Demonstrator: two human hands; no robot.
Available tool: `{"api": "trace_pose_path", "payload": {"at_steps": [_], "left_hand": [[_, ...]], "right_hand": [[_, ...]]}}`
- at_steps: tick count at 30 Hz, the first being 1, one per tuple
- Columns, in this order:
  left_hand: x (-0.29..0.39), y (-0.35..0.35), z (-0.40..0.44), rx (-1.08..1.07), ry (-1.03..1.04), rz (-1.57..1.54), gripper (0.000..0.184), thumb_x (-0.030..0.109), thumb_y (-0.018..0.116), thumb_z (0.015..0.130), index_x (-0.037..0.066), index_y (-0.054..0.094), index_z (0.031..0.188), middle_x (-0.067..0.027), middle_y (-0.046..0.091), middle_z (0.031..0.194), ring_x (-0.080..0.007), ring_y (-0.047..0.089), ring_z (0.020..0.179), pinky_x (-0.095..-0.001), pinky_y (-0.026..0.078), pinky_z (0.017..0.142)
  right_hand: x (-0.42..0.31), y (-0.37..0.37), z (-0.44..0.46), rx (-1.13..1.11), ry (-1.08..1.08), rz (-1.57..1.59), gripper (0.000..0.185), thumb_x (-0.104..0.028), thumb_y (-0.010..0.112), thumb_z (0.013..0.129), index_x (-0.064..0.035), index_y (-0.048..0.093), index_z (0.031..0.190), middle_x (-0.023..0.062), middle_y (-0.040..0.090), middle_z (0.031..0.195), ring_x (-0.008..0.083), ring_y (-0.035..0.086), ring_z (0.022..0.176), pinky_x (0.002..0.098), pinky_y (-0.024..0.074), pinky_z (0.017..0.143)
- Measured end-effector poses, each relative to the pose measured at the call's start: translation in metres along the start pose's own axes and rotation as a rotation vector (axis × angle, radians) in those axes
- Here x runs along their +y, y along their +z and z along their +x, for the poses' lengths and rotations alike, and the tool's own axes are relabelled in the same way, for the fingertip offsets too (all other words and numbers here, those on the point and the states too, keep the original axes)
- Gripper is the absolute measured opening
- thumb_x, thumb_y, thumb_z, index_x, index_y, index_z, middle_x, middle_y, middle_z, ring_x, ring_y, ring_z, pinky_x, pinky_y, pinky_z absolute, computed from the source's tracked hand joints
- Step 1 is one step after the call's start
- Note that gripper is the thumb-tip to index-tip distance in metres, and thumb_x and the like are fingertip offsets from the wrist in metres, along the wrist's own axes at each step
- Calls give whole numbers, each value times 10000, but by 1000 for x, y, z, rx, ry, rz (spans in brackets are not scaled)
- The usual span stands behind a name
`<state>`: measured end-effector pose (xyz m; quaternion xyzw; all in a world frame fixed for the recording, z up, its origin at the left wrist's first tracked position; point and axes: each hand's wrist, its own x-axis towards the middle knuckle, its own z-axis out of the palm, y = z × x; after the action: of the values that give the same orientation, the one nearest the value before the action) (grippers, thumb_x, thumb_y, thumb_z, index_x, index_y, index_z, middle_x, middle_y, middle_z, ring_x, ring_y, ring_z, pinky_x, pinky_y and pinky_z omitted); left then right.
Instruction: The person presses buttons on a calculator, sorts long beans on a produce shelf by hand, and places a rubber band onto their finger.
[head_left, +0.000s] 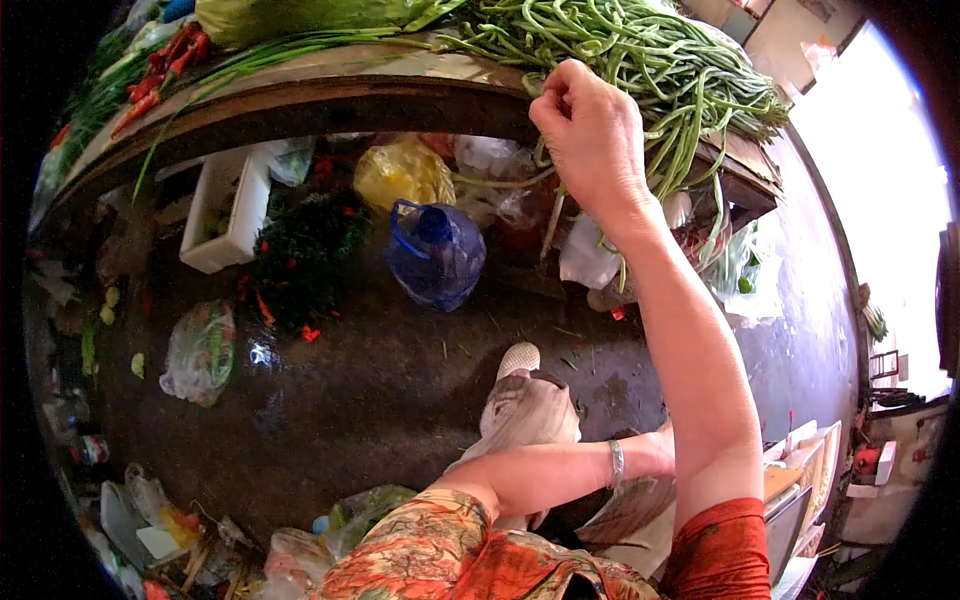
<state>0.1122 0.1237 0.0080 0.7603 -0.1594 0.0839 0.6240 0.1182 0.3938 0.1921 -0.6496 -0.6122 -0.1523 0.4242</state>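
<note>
My right hand [592, 140] is raised at the near edge of the heap of long green beans [640, 50], with its fingers curled together. Whatever lies inside that grip is hidden. A few bean strands hang over the edge close around the hand and wrist. Lower down, my left hand [655, 450] is held across my body near my legs, below a silver bracelet. My right forearm covers most of it, so its fingers do not show.
Green stalks [290, 50] and red chillies [165, 65] lie along the wooden stall [300, 105]. Beneath and before it stand a white foam box [225, 215], a blue plastic jug [437, 260], a yellow bag [405, 172] and dark leafy greens [305, 255]. A bagged vegetable bundle [200, 355] lies on the floor.
</note>
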Motion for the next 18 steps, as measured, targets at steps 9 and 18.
{"api": "trace_pose_path", "payload": {"at_steps": [9,18], "left_hand": [[0,-2,-2,-5,6,3,386,333,545,892,61,601,1159,-131,584,1201,-267,511,1113,-365,392,954],[4,-4,2,-7,13,13,382,329,540,901,65,594,1172,-118,574,1219,-254,496,1132,-359,379,969]], "right_hand": [[-8,-17,-15,-25,167,152,195,-178,674,800,-33,636,924,137,619,694,306,617,658,391,488,621],[8,-14,7,101,-111,-100,221,-244,626,844,-67,647,974,143,615,877,344,622,793,426,506,684]]}}
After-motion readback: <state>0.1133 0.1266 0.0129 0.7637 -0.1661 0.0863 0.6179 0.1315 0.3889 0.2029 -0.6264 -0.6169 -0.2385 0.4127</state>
